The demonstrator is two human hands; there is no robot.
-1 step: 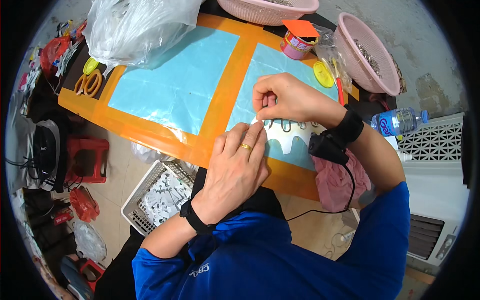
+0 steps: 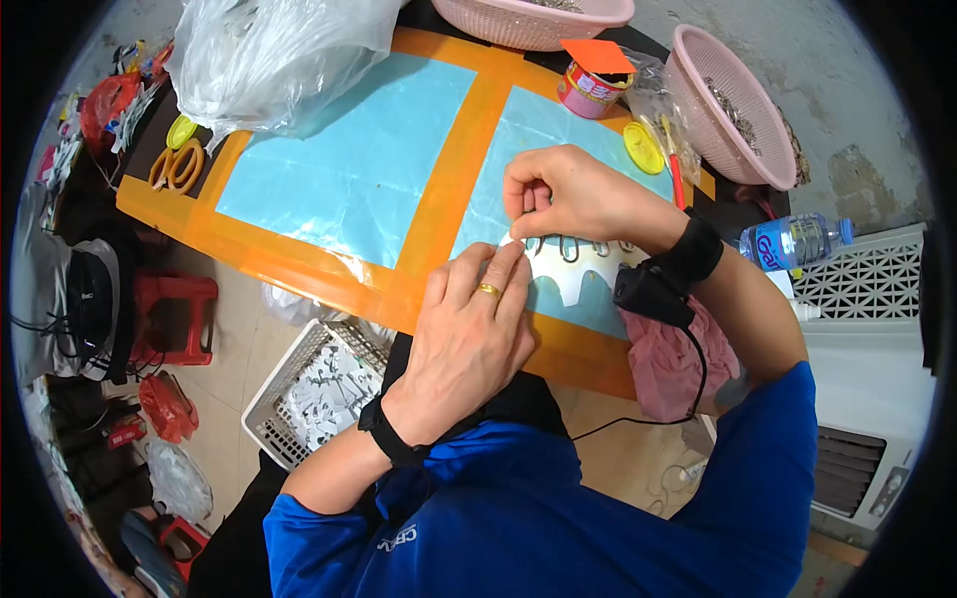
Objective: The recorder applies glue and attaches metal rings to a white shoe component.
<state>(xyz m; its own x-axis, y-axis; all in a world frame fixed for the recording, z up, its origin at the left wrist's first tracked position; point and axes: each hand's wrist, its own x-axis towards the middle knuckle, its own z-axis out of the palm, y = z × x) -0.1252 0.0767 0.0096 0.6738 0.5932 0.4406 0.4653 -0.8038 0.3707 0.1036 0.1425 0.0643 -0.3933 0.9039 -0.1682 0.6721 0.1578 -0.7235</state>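
Note:
A white card (image 2: pixel 565 261) with a toothed lower edge lies on the blue sheet (image 2: pixel 583 306) at the table's near right. Several metal wire clips (image 2: pixel 569 249) sit in a row along its upper part. My left hand (image 2: pixel 471 319), a ring on one finger, lies with stretched fingers over the card's left end; its thumb is mostly hidden. Just above those fingertips my right hand (image 2: pixel 558 194) is closed in a pinch at the card's upper left corner. Whatever is between its fingertips is too small to make out.
Pink baskets (image 2: pixel 688 60) hold metal pieces at the back right, near a pink tin (image 2: pixel 595 95), a yellow lid (image 2: pixel 644 148) and a water bottle (image 2: pixel 793 242). A plastic bag (image 2: pixel 284 60) and scissors (image 2: pixel 177 169) are at left. A pink cloth (image 2: pixel 673 364) hangs by my right forearm.

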